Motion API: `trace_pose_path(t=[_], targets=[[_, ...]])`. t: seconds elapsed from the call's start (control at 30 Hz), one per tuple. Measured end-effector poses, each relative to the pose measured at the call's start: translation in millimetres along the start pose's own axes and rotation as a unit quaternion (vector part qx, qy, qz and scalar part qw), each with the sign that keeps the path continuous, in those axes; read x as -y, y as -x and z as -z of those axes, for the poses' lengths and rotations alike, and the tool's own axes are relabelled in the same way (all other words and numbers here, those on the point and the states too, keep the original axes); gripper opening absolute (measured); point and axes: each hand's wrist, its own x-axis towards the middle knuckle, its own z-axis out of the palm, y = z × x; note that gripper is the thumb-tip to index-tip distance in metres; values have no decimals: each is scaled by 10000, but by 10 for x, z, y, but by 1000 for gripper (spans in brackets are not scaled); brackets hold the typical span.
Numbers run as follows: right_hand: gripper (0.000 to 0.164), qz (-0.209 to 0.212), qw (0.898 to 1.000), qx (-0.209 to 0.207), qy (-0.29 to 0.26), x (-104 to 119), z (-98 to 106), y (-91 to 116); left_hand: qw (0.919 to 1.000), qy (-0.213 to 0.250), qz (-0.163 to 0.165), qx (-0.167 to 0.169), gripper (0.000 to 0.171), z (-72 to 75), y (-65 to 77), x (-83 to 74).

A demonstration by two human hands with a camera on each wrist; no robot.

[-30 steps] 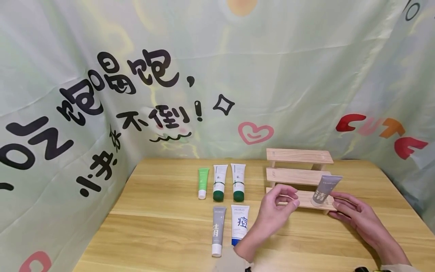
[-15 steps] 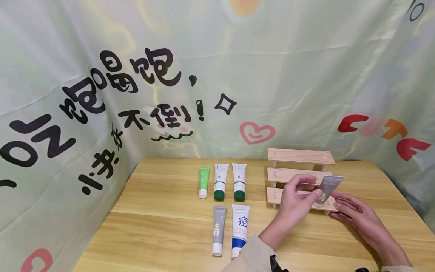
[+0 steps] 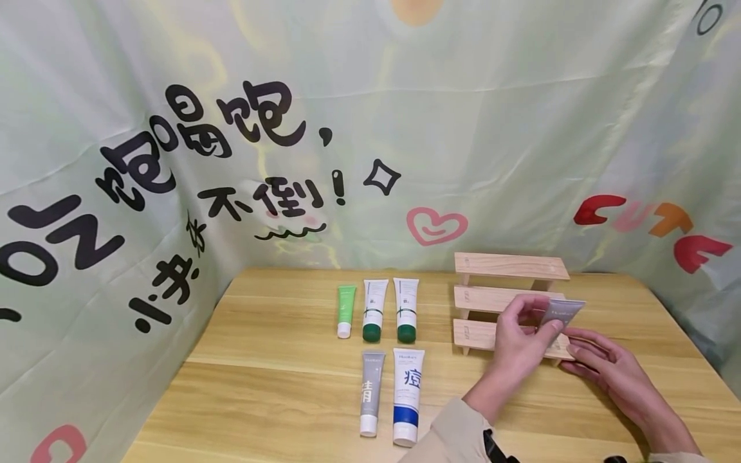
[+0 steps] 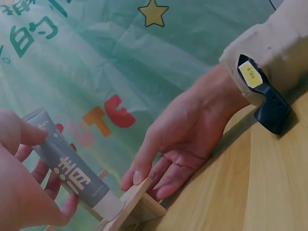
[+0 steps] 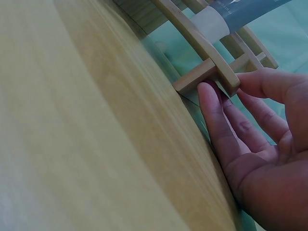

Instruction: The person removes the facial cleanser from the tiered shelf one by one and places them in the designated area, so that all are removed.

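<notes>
A small wooden three-step stand is on the right half of the table. On its lowest step a grey squeeze tube stands on its white cap, leaning to the right in the head view. My left hand holds this tube, thumb on its front and fingers behind. In the left wrist view the cap touches the step. My right hand grips the right end of that lowest step; in the right wrist view the thumb is against the board's edge and a finger lies under it.
Left of the stand lie a green tube and two white tubes with green caps. Nearer me are another grey tube and a white-and-blue tube. A printed cloth hangs behind the wooden table.
My left hand has moved right from beside the stand to the grey tube and taken hold of it. The right hand has stayed at the step's end.
</notes>
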Motion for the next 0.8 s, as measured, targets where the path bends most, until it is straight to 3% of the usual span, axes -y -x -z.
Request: trace_pose_path(t=[0.47, 0.8], targets=[[37, 120, 9999, 74, -82, -15, -28, 20, 9986, 169, 91, -500, 32, -81, -12, -2], [40, 79, 9999, -94, -97, -20, -22, -5, 9994, 262, 13, -230, 29, 9, 40, -99]])
